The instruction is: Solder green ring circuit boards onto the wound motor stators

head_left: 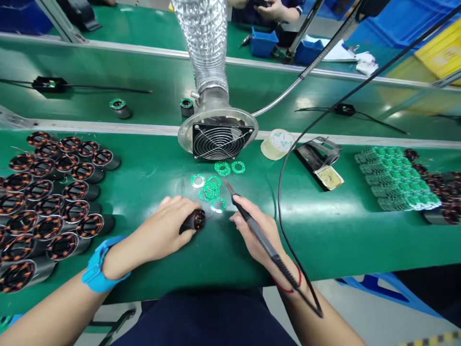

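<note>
My left hand (171, 226), with a blue strap at its wrist, is wrapped round a dark cylindrical motor part (193, 220) lying on its side, its copper-coloured windings facing right. In my right hand (257, 233) is a soldering iron (256, 230), held like a pen. Its tip points up and left, near several green ring-shaped circuit boards (212, 186) scattered loosely on the green table (230, 259). The motor part and the iron are apart.
Rows of motor parts (43, 192) fill the left. A round fume fan (218, 137) hangs beyond the rings. Right of it are a tape roll (277, 144), an iron stand (319, 161) and stacked green boards (396, 178). The iron's black cable loops beside my right arm.
</note>
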A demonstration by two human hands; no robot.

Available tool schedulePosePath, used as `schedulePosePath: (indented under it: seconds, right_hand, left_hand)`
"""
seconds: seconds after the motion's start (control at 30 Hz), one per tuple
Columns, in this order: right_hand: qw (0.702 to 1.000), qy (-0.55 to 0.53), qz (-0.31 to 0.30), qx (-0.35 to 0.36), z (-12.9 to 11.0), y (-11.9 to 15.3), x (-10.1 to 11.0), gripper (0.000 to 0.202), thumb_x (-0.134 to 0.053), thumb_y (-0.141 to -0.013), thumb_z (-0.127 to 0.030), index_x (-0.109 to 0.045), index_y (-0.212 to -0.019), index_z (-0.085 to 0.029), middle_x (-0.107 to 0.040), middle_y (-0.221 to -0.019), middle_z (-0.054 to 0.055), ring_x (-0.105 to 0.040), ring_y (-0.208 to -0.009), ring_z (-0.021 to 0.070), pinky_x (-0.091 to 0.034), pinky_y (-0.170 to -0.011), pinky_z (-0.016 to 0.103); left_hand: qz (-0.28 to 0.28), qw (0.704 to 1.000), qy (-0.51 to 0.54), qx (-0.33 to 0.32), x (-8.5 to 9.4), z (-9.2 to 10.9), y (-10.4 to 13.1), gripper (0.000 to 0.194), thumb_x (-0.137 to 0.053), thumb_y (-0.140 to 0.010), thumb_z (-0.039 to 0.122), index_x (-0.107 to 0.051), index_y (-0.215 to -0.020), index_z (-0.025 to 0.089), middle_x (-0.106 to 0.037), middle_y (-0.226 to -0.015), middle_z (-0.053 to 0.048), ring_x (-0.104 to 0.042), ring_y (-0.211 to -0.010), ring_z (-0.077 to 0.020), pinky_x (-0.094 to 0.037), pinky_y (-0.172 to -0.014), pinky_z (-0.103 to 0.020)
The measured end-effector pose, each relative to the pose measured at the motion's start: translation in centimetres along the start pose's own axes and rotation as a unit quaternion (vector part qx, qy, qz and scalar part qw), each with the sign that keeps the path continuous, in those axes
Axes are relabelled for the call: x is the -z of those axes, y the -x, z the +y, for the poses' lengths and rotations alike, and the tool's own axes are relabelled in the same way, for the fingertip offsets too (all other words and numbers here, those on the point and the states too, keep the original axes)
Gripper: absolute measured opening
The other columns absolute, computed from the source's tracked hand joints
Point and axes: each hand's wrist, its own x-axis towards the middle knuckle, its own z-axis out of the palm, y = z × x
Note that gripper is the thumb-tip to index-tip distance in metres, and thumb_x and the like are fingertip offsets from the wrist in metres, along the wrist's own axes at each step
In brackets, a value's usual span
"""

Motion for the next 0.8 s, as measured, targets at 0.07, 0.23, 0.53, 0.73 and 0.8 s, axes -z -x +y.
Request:
schedulePosePath:
  seconds: [0.07, 0.23, 0.53, 0.73, 0.8]
  right_hand:
    - [0.999, 0.006, 0.033, -0.008, 0.0, 0.5, 0.6, 0.023, -0.054, -0.093, -0.021, -0.063, -0.114, -0.022, -0.073, -0.088, 0.004, -0.069, -0.073, 0.0161, -0.057, -0.067, 0.029]
    - [0.995, -0.021, 0.096, -0.015, 0.4, 1.9, 0.8, 0.009, -0.057, -0.088, -0.021, -0.063, -0.094, -0.022, -0.070, -0.076, 0.001, -0.065, -0.061, 0.0137, -0.053, -0.055, 0.025]
    - [0.994, -0.041, 0.061, -0.078, 1.0, 2.0, 0.4, 0.011, -0.055, -0.086, -0.025, -0.065, -0.085, -0.022, -0.067, -0.064, -0.002, -0.057, -0.046, 0.0107, -0.043, -0.043, 0.023]
    - [0.995, -0.042, 0.061, -0.065, 0.9, 1.9, 0.3, 0.009, -0.056, -0.085, -0.022, -0.065, -0.085, -0.021, -0.067, -0.064, -0.002, -0.058, -0.047, 0.0105, -0.044, -0.044, 0.022]
    - [0.996, -0.036, 0.057, -0.064, 0.9, 1.9, 0.3, 0.010, -0.055, -0.086, -0.023, -0.065, -0.085, -0.021, -0.067, -0.064, -0.002, -0.057, -0.047, 0.0106, -0.044, -0.045, 0.022]
  left_hand:
    - [-0.015, 0.999, -0.027, -0.021, 0.1, 0.2, -0.6, 0.035, -0.055, -0.087, 0.020, -0.056, -0.122, 0.023, -0.063, -0.116, -0.007, -0.055, -0.104, -0.0281, -0.043, -0.092, -0.048]
    - [0.004, 0.999, -0.009, -0.035, -1.1, -0.3, -1.4, 0.040, -0.055, -0.092, 0.026, -0.051, -0.131, 0.021, -0.062, -0.122, -0.009, -0.053, -0.109, -0.0278, -0.043, -0.093, -0.045]
    - [0.051, 0.997, 0.034, -0.048, -1.8, -1.4, -1.5, 0.038, -0.051, -0.096, 0.035, -0.051, -0.132, 0.022, -0.061, -0.125, -0.010, -0.053, -0.112, -0.0272, -0.040, -0.100, -0.047]
    - [0.062, 0.997, 0.007, -0.051, -1.8, -1.3, -1.6, 0.038, -0.051, -0.095, 0.034, -0.053, -0.132, 0.022, -0.061, -0.120, -0.010, -0.053, -0.106, -0.0264, -0.042, -0.095, -0.045]
    - [0.068, 0.996, 0.000, -0.049, -1.8, -1.3, -1.6, 0.038, -0.051, -0.095, 0.034, -0.055, -0.131, 0.022, -0.061, -0.119, -0.010, -0.053, -0.104, -0.0261, -0.042, -0.093, -0.045]
